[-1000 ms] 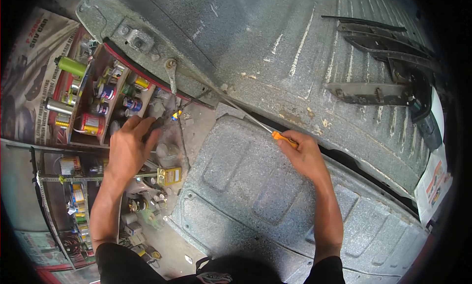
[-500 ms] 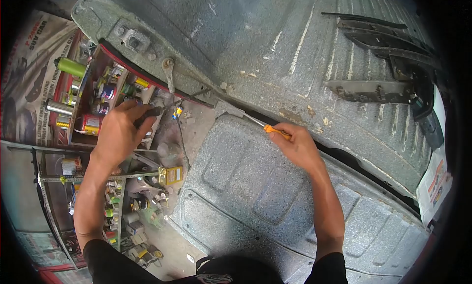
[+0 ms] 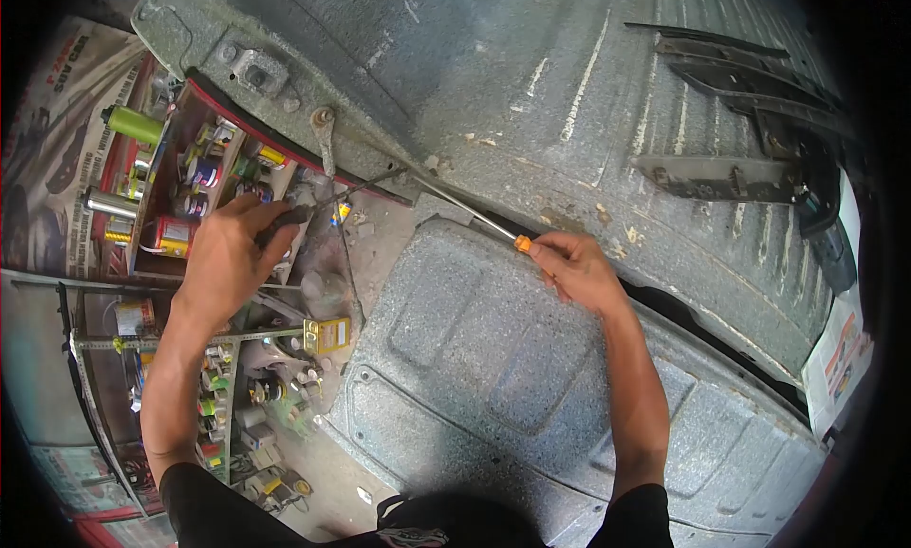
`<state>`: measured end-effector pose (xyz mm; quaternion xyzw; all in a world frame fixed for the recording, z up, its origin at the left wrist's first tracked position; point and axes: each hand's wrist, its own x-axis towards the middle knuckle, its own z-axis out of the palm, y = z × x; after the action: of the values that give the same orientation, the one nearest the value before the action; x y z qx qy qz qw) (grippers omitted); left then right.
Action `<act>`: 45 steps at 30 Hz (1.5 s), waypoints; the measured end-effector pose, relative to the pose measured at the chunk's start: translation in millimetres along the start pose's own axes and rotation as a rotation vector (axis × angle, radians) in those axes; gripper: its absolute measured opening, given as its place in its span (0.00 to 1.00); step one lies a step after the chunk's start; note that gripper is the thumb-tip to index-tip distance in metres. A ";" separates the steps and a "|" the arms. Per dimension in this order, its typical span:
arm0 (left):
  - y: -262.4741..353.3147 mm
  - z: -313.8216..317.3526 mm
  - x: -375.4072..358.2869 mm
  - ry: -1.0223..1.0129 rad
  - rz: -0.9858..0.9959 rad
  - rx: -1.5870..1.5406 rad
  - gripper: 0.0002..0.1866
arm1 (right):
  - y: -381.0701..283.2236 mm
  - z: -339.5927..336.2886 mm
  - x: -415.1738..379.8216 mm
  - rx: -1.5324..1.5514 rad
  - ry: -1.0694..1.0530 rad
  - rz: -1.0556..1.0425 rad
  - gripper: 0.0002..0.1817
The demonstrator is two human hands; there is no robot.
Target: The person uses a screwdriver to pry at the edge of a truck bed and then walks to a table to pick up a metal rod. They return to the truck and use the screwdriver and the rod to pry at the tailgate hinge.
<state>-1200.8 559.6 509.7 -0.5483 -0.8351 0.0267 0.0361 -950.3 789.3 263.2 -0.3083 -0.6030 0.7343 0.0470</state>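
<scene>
A: R hand (image 3: pixel 577 268)?
B: Curled tight round the orange-handled screwdriver with the long steel shaft (image 3: pixel 523 243). Only the handle end shows past the fingers. Shaft runs up and to the left from the hand, along the seam between the lower grey textured body panel (image 3: pixel 493 358) under the wrist and the big grey ribbed panel (image 3: pixel 588 102) above the hand.

A: L hand (image 3: pixel 228 254)?
B: Closed on a dark-handled tool with a thin black rod (image 3: pixel 327 204). Rod points right, toward the screwdriver tip; the two ends come near each other by the grey metal bracket (image 3: pixel 327 140) at the upper panel's edge. Can't tell if they touch.

A: Around the L hand?
B: Just beyond the knuckles, a wooden shelf w/ small colourful tins (image 3: pixel 204 178). Green spray can (image 3: pixel 133 124) further left, up. Below the L wrist, a yellow box (image 3: pixel 327 335) and racks of small bottles.

A: Far side of the R hand?
B: Black wiper arms (image 3: pixel 740 74) lying on the ribbed panel, well apart from the hand.
</scene>
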 end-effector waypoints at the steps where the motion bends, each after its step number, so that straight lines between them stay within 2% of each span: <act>1: -0.4 0.2 -0.1 0.004 0.004 -0.002 0.13 | -1.2 0.4 0.2 -0.018 -0.003 0.001 0.18; 11: -3.8 -0.7 2.9 0.004 0.073 0.011 0.13 | -2.4 -1.8 -0.6 -0.011 -0.010 0.019 0.19; 16: -3.2 -7.3 6.2 -0.058 0.075 0.009 0.14 | -3.9 -2.6 0.1 -0.008 -0.017 0.036 0.18; 19: -4.2 -8.4 7.5 -0.072 0.089 0.005 0.14 | -3.0 -7.5 5.5 0.020 -0.041 0.074 0.19; 22: -3.9 -8.4 8.7 -0.066 0.096 0.000 0.14 | -4.1 -20.1 15.4 0.227 -0.197 0.200 0.20; 25: -3.8 -9.7 9.4 -0.076 0.084 -0.003 0.14 | -4.2 -23.5 19.2 0.254 -0.208 0.242 0.20; 34: -4.5 -10.5 12.0 -0.092 0.098 -0.013 0.14 | 4.8 -16.3 16.7 0.263 -0.140 0.220 0.18; 45: -4.7 -11.9 13.9 -0.107 0.069 -0.018 0.13 | 9.7 -17.9 22.9 0.332 -0.208 0.256 0.21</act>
<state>-1209.5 570.5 522.4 -0.5749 -0.8166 0.0496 -0.0145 -956.7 812.1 243.8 -0.2930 -0.4316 0.8511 -0.0591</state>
